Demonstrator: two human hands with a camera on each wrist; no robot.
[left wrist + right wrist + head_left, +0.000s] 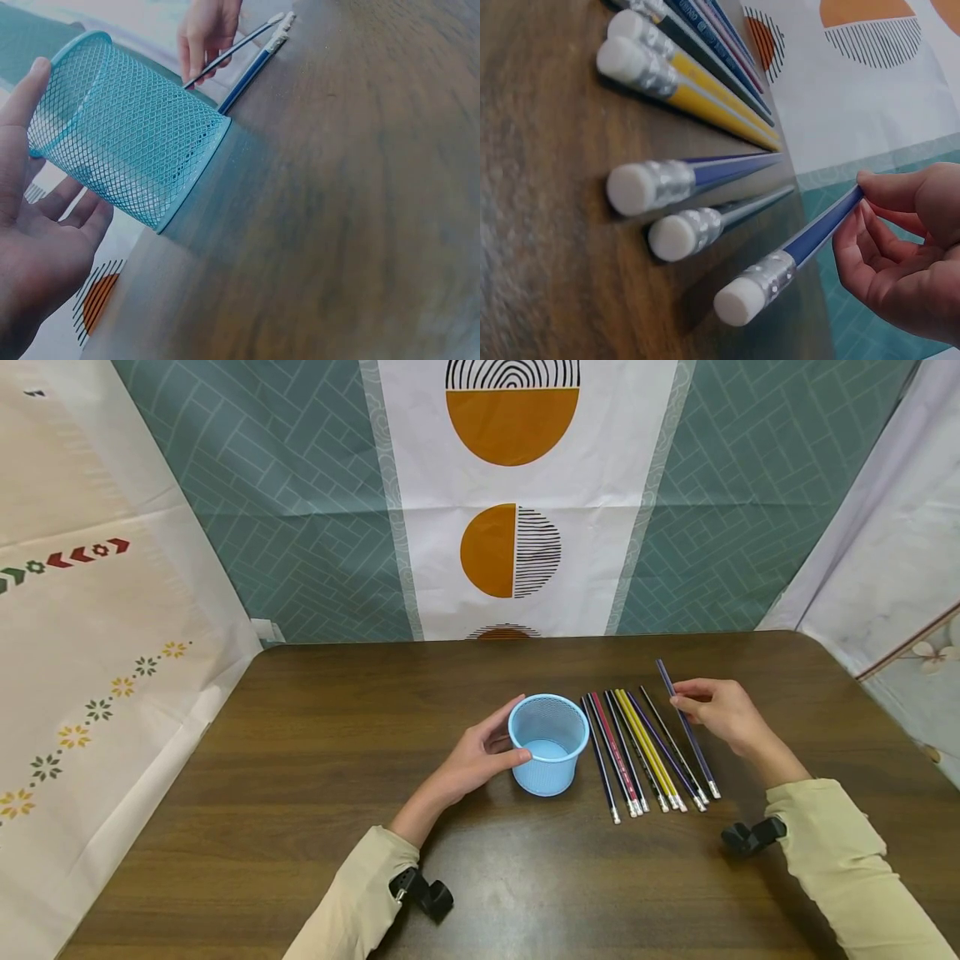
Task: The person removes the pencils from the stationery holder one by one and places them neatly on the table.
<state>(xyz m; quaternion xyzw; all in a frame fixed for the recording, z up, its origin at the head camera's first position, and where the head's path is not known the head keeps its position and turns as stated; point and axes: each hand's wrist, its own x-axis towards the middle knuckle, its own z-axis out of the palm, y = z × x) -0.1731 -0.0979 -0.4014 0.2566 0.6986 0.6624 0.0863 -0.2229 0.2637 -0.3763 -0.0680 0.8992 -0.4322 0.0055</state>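
My left hand (480, 758) holds a light blue mesh pencil cup (549, 774), thumb on the near side and fingers round the left. The cup stands upright on the table. Between thumb and fingertips, my right hand (722, 710) pinches a blue pencil (693, 746) by its upper part; in the right wrist view its white eraser end (739, 301) points toward the camera. Several other pencils lie side by side between cup and right hand, among them yellow pencils (651, 750), a pink pencil (613, 750) and dark ones, erasers toward me. The cup's visible inside holds no pencils.
The brown wooden table (337, 735) has its far edge against a hanging cloth (315, 510) with a patterned panel. Pale cloths hang at both sides. A black wrist camera (422, 893) sits on the left sleeve, another (753, 837) on the right.
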